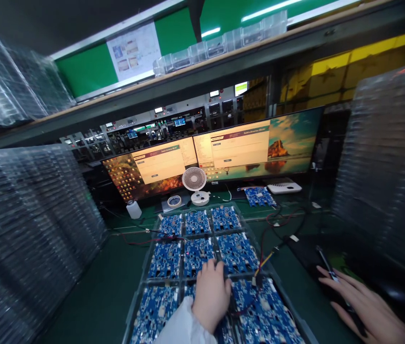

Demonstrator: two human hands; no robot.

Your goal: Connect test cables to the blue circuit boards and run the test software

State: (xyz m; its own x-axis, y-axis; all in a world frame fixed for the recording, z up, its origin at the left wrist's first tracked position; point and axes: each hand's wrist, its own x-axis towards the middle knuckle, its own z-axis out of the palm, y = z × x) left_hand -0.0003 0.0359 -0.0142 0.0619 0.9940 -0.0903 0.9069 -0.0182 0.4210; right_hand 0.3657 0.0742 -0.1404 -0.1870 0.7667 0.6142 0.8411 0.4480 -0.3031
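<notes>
The circuit boards (236,251) are blue, matt laminate studded with small shiny metal parts, and sit in a clear glossy plastic tray (141,291). At nine and three o'clock, stacks of trays (26,229) show the same ribbed, see-through plastic. The desk (105,296) wears a dull green mat. The fan (194,180) is smooth white plastic. The monitors (260,143) are glossy.

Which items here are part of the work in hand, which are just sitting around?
In hand:
- left hand resting on the blue boards
- tray holding the boards
- right hand on the black pad
- wires running to the boards

Lying about:
- fan
- monitors
- tray stacks
- spare board
- white bottle
</notes>
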